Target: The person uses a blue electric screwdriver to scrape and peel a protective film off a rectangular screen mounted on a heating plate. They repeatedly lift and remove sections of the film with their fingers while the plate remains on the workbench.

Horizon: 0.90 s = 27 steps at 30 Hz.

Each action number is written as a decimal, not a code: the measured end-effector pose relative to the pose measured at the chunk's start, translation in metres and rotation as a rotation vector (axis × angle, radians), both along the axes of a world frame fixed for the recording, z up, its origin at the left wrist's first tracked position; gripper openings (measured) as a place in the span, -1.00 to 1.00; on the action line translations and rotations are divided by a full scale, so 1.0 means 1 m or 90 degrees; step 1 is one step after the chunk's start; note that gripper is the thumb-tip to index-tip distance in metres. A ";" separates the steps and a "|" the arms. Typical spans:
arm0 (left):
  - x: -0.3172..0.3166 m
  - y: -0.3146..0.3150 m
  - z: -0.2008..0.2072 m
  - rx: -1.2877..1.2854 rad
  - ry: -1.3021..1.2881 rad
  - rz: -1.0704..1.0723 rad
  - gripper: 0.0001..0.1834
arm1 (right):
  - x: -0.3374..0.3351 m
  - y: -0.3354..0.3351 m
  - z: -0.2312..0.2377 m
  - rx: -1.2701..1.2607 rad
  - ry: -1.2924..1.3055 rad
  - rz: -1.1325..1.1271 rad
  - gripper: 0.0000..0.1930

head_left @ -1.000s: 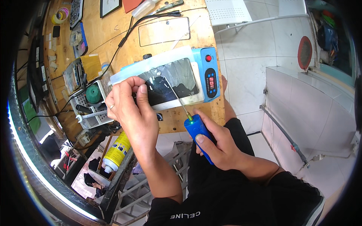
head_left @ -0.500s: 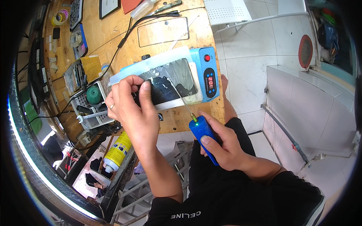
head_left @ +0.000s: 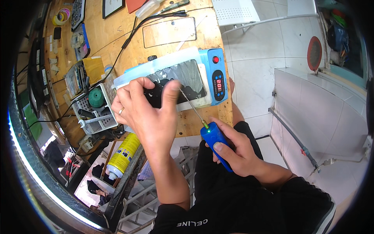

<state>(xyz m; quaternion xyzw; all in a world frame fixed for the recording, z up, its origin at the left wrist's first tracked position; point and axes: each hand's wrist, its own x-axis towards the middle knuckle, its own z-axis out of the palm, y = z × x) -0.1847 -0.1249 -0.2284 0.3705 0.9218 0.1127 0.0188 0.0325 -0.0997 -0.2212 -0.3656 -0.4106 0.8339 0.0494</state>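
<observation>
A blue heating plate machine (head_left: 216, 54) with a red button and lit red display lies at the table's front edge. On it rests a pale mat (head_left: 205, 102) under a dark, rectangular screen panel (head_left: 191, 74), its surface patched with black and grey residue. My left hand (head_left: 150, 113) is over the panel's left part, thumb stretched out and apart from the curled fingers, with nothing visible in it. My right hand (head_left: 239, 154) grips a blue handheld glue remover tool (head_left: 214, 136) with a green light. Its thin metal rod reaches the panel; my left thumb hides the tip.
Left of the machine stands a white basket (head_left: 105, 124) with a green round object and a wrench. A yellow spray can (head_left: 124, 156) is below it. Black cables (head_left: 124, 45) cross the wooden table (head_left: 113, 23). A thin rectangular frame (head_left: 169, 33) lies behind the machine.
My left hand has moved right across the panel, and its thumb has swung out to the rod's tip. My right hand and the tool have shifted slightly right and down.
</observation>
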 end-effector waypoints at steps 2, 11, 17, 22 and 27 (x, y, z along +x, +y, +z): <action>0.004 0.002 -0.001 -0.003 0.004 0.022 -0.42 | 0.001 -0.002 0.000 0.011 -0.008 -0.014 -0.36; -0.011 -0.017 0.001 0.123 -0.127 0.003 -0.71 | -0.008 0.002 0.000 0.013 0.008 0.033 -0.37; -0.006 -0.006 -0.008 0.109 -0.053 0.057 -0.73 | -0.026 -0.003 -0.002 -0.026 0.032 -0.007 -0.39; -0.006 -0.002 -0.012 0.088 -0.020 0.046 -0.69 | -0.023 -0.002 -0.001 -0.009 0.020 -0.002 -0.38; -0.017 -0.011 -0.001 0.113 -0.107 0.012 -0.77 | -0.025 -0.003 -0.003 -0.014 0.024 -0.007 -0.38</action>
